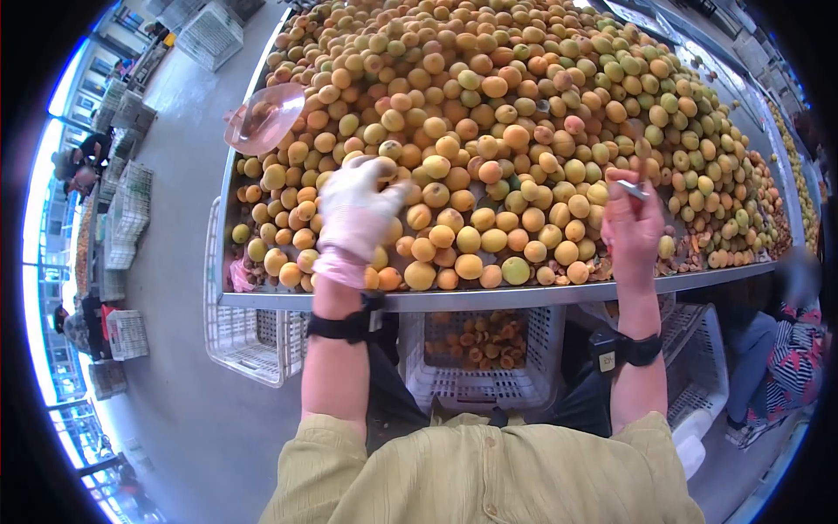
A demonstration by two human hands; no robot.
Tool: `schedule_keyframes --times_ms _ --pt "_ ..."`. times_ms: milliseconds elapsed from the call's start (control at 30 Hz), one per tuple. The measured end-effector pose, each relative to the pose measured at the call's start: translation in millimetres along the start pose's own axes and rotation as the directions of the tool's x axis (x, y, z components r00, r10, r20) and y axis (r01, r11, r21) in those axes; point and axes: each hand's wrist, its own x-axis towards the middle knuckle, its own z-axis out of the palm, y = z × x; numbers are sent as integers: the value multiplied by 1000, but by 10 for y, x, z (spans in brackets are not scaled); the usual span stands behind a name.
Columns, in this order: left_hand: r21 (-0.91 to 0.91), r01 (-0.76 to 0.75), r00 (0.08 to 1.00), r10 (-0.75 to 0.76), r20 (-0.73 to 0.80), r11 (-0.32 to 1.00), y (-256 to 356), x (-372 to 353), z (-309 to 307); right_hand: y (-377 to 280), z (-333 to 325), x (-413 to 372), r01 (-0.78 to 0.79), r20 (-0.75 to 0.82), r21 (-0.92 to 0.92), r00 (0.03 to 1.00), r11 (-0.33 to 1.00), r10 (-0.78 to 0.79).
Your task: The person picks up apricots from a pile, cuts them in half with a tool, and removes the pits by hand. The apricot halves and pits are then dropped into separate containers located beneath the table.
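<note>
A large heap of apricots (471,166) covers a metal-edged table (524,299). My left hand (356,208), in a whitish glove with a pink cuff, reaches over the near left part of the heap. Its fingers curve apart just above the fruit and are slightly blurred. Over the near right part, my right hand (634,231) is closed around a small knife (630,189), whose metal part shows at the fingertips. The knife's upper end is smeared. Scraps and pieces of fruit lie beneath that hand along the table edge.
A clear plastic bowl-like piece (264,120) rests at the table's left edge. Below the front edge, a plastic crate (476,389) holds halved apricots (484,339). Another crate (249,336) stands at left. A person in patterned clothing (793,358) sits at right.
</note>
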Motion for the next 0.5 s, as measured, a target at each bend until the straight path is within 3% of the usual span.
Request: schedule_keyframes --times_ms 33,67,133,200,400,467,500 --pt "111 4 998 4 -70 994 -189 -32 53 104 -18 11 119 30 -200 993 972 -116" --pt "134 84 996 -85 -1 987 -247 -63 61 143 -27 -1 233 87 -393 972 890 -216" --pt "290 98 963 -164 213 952 -259 -99 104 76 -36 -25 221 106 -414 975 883 -194" --pt "332 92 969 -161 186 939 -336 -133 220 56 -57 -63 277 194 -445 958 852 -211" --pt "451 80 942 -216 258 889 -231 -59 300 77 -95 -114 271 200 -462 959 844 -199" --pt "486 154 882 -341 325 860 -59 -11 250 43 -87 -136 338 243 -502 939 796 -245" --pt "482 135 910 -301 286 866 -77 -53 299 48 -87 -139 344 239 -496 937 797 -256"
